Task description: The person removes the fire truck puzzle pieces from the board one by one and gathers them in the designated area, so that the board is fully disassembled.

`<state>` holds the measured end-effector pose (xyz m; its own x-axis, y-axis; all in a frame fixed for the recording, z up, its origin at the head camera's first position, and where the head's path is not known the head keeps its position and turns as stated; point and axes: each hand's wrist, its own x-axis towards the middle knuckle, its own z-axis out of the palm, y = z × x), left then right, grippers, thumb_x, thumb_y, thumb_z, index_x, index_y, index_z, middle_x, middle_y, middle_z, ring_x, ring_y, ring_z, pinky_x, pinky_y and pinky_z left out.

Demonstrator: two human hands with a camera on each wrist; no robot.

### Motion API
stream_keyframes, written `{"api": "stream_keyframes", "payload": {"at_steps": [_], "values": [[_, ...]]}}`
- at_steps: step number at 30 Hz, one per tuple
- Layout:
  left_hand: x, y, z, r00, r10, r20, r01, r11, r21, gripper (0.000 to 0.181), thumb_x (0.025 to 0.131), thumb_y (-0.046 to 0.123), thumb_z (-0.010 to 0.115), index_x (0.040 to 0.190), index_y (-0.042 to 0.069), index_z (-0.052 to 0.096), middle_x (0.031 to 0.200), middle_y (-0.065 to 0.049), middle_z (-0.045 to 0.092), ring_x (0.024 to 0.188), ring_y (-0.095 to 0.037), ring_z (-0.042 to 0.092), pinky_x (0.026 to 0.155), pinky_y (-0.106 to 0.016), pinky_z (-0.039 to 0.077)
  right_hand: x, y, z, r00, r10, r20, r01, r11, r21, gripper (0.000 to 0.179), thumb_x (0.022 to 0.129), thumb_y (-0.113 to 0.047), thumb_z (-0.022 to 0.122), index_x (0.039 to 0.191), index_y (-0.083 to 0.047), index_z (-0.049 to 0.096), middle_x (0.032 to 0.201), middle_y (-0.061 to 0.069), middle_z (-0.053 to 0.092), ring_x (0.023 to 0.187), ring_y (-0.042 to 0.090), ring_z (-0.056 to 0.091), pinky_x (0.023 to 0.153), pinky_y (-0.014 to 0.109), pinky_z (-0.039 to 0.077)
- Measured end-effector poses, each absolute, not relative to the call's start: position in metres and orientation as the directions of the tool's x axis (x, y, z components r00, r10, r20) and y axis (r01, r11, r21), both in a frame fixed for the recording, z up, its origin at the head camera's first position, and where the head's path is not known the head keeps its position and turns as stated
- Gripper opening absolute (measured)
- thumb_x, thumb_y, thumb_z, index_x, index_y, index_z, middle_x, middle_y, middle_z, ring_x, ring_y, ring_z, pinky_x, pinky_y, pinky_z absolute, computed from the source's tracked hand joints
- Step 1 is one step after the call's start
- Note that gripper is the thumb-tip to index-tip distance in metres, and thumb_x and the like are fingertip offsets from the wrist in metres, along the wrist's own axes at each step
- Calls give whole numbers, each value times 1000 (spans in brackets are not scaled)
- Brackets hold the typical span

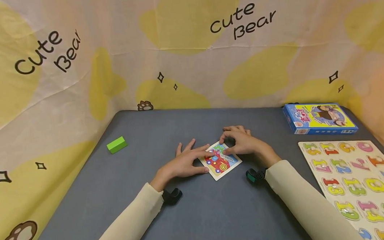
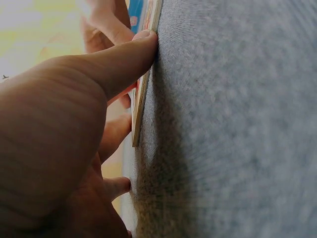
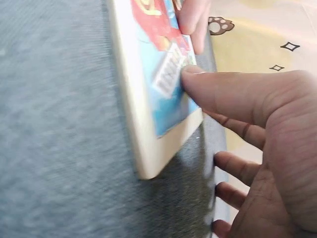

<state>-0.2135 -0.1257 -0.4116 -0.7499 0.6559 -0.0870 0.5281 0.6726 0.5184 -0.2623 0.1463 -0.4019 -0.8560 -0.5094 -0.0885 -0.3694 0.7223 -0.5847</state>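
Observation:
A small wooden jigsaw puzzle (image 1: 221, 166) with a red fire truck and a white ladder lies flat on the grey table, its corners turned toward the near and far sides. My left hand (image 1: 186, 163) rests at its left side with long, mostly straight fingers over the picture. In the left wrist view the left thumb (image 2: 133, 52) touches the board's edge. From the right, my right hand (image 1: 242, 142) pinches the far corner, index finger bent at the edge. Its thumb (image 3: 198, 84) presses on the picture beside the ladder; the index fingertip is hidden in the right wrist view.
A green block (image 1: 117, 145) sits at the table's far left. At the far right lies a blue and yellow box (image 1: 320, 118), with a wooden number board (image 1: 318, 160) nearer along the right side. A patterned cloth (image 1: 189, 62) hangs behind and beside the grey table (image 1: 242, 211).

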Motion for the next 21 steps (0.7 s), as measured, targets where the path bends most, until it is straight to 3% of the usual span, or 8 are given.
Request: {"api": "stream_keyframes", "payload": {"at_steps": [21], "values": [[-212, -125, -409, -758, 648, -78, 519, 671, 530, 57, 93, 45, 72, 147, 36, 54, 167, 8, 31, 159, -42, 1, 115, -75, -12, -265, 136, -381, -823, -516, -237, -344, 785, -516, 21, 87, -25, 78, 102, -20, 64, 167, 20, 23, 151, 50, 12, 111, 74, 10]]}}
